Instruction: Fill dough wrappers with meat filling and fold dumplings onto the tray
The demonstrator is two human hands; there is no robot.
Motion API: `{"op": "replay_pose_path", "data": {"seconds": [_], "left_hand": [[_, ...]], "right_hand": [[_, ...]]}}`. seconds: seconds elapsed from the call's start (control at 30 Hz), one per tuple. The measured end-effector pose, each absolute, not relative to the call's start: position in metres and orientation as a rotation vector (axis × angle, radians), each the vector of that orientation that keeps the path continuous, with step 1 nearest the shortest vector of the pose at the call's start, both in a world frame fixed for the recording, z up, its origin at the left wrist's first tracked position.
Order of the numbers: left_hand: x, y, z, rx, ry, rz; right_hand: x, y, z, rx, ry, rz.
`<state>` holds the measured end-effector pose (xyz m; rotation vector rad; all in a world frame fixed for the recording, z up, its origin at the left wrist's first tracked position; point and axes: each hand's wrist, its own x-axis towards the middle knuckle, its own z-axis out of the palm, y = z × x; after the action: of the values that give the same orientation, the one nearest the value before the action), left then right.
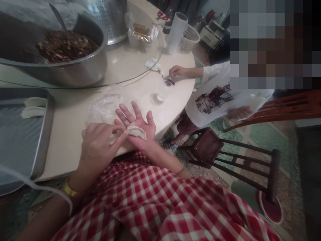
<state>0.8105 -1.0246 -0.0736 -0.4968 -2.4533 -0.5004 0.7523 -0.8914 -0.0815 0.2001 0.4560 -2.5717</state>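
Note:
A half-moon dumpling (136,132) lies across the palm of my right hand (144,129), which faces up with its fingers spread. My left hand (100,140) comes in from the left, thumb and fingertips pinching the dumpling's left end. Beneath and behind both hands, a crumpled clear plastic bag (100,103) rests on the table. To the left, a metal tray (15,140) holds two pale dumplings (35,107) near its far right corner. A large metal bowl (92,67) of dark chopped filling (67,47) stands behind, with a utensil handle (57,16) sticking out.
Across the table (175,97), another person's hand (177,71) holds a spoon (169,82) near a small white round piece (160,97). A perforated metal pot (107,20), a plastic-film roll (177,31) and a white basket (190,38) stand farther back. A wooden chair (208,147) is at right.

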Motion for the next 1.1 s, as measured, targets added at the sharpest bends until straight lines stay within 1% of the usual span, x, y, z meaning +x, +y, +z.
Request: {"op": "replay_pose_path", "data": {"seconds": [0.3, 0.47, 0.67, 0.87, 1.1], "left_hand": [[0.810, -1.016, -0.073, -0.555, -2.399, -0.332], [0.812, -1.019, -0.074, -0.572, -2.399, -0.355], [0.814, -1.023, -0.077, -0.621, -2.382, -0.405], [0.816, -1.035, -0.071, -0.604, -2.441, -0.475], [0.818, -1.049, -0.068, -0.726, -2.479, -0.463]], "right_hand": [[0.755, -0.894, -0.082, 0.256, 0.490, -2.547], [0.758, -0.896, -0.076, 0.264, 0.651, -2.535], [0.757, -0.899, -0.083, 0.238, 0.493, -2.487], [0.764, -0.905, -0.076, 0.204, 0.655, -2.350], [0.764, -0.913, -0.084, 0.099, 0.502, -2.177]]}}
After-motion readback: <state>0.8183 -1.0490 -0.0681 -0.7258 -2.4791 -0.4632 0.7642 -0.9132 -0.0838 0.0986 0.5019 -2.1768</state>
